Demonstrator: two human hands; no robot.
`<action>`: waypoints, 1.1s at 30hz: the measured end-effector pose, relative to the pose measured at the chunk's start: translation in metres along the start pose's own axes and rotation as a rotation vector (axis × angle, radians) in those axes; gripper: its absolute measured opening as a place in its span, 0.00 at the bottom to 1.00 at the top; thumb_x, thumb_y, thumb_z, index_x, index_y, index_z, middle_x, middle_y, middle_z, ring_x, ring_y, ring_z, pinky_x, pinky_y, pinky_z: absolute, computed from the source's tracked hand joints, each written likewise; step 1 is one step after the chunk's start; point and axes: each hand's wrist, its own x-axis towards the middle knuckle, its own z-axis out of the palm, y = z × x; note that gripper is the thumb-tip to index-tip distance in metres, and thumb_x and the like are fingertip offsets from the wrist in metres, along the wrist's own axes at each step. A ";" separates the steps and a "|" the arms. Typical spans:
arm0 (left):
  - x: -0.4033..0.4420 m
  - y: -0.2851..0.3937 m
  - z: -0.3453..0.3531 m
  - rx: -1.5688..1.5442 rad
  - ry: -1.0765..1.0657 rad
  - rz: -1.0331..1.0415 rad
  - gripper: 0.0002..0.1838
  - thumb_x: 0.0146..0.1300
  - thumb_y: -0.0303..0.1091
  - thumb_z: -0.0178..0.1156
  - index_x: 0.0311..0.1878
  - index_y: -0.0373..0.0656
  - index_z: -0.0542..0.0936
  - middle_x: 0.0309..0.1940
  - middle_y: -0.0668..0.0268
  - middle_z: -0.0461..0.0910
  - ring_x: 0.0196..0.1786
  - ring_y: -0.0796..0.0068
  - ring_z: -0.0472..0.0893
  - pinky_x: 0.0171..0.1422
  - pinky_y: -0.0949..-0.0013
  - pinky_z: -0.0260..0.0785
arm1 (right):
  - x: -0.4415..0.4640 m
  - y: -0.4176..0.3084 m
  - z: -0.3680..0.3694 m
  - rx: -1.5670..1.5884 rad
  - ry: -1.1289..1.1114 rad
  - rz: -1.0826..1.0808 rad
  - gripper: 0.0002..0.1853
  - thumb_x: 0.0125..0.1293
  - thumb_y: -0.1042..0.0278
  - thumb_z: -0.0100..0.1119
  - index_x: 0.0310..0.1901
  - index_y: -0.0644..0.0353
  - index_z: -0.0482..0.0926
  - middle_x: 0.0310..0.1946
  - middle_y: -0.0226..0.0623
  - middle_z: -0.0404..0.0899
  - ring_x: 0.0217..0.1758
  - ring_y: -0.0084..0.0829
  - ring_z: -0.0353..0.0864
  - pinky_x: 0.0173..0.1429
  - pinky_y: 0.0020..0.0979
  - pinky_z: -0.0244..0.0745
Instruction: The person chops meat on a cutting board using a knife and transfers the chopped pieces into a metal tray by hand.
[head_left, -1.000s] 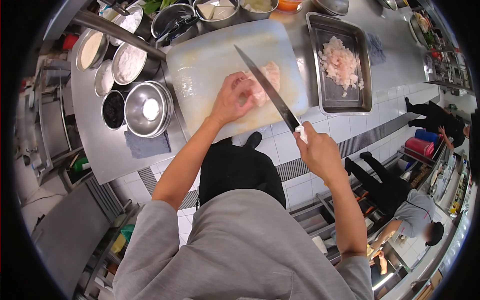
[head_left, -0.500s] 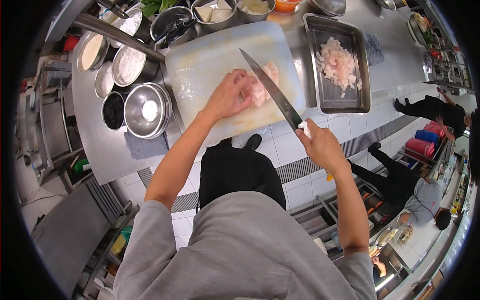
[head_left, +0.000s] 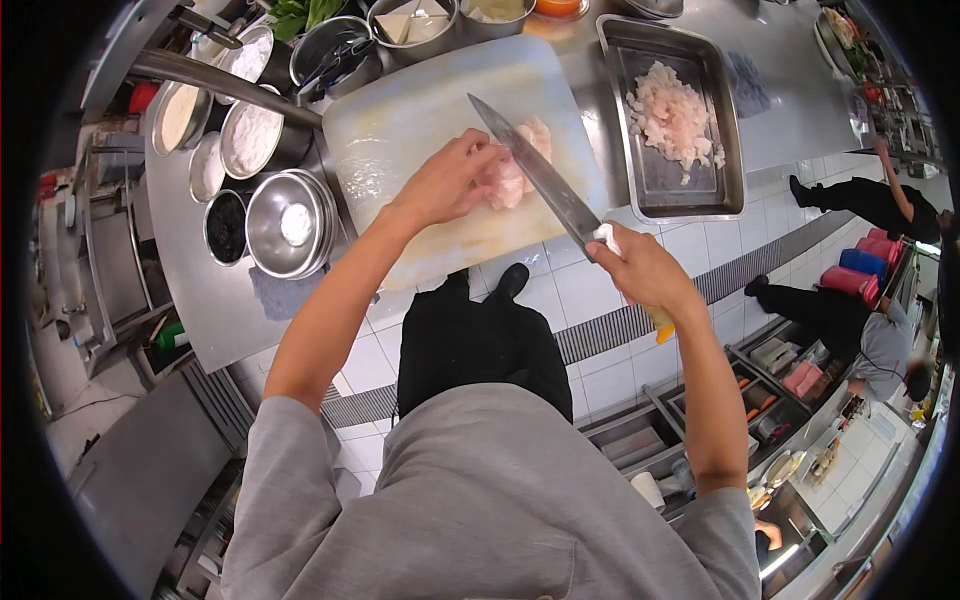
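Note:
My right hand (head_left: 642,266) is wrapped round the handle of a long kitchen knife (head_left: 540,172), with white wrapping showing by the thumb. Its blade points away and to the left, over a pale pink piece of raw meat (head_left: 508,182). Curled fingers of my left hand (head_left: 452,182) hold the near left side of that meat; some fingertips are hidden. More meat (head_left: 537,140) shows just beyond the blade. All of it lies on a white cutting board (head_left: 385,130). Right of the board, diced raw meat (head_left: 672,115) sits in a metal tray (head_left: 690,212).
Stacked steel bowls (head_left: 282,225) and several containers, among them one of white powder (head_left: 250,140), line the left side. A pan of white blocks (head_left: 410,25) stands behind the board. Two people (head_left: 865,210) (head_left: 880,345) are at the right, across the tiled floor.
My left hand has shifted slightly left and its fingers have loosened a little. The knife stays across the meat. One person at the right has raised an arm; the other has moved farther away.

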 end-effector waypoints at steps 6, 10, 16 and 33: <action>-0.002 0.000 0.001 -0.022 -0.005 0.010 0.25 0.57 0.29 0.70 0.59 0.46 0.76 0.58 0.57 0.70 0.56 0.51 0.78 0.59 0.58 0.74 | 0.016 -0.012 0.007 0.054 -0.045 -0.039 0.19 0.77 0.52 0.50 0.46 0.65 0.74 0.23 0.49 0.80 0.21 0.44 0.82 0.32 0.44 0.76; -0.003 -0.001 0.005 -0.030 0.030 0.010 0.24 0.58 0.29 0.70 0.58 0.46 0.77 0.57 0.56 0.70 0.55 0.51 0.78 0.59 0.58 0.74 | 0.019 0.006 0.018 -0.103 0.100 -0.200 0.20 0.76 0.52 0.51 0.48 0.65 0.75 0.26 0.56 0.82 0.31 0.55 0.84 0.39 0.52 0.76; -0.004 -0.005 0.006 -0.034 0.024 0.011 0.27 0.57 0.28 0.70 0.61 0.47 0.76 0.57 0.56 0.70 0.56 0.52 0.77 0.60 0.58 0.74 | 0.002 0.015 0.027 -0.297 0.175 -0.126 0.20 0.76 0.52 0.50 0.50 0.66 0.74 0.29 0.59 0.82 0.39 0.63 0.82 0.45 0.57 0.74; -0.007 -0.003 0.011 -0.098 0.085 0.014 0.25 0.57 0.26 0.70 0.59 0.47 0.76 0.58 0.57 0.69 0.53 0.54 0.80 0.59 0.59 0.74 | 0.052 0.010 0.061 -0.011 0.183 -0.201 0.25 0.77 0.53 0.49 0.57 0.71 0.72 0.33 0.62 0.83 0.41 0.62 0.83 0.48 0.55 0.75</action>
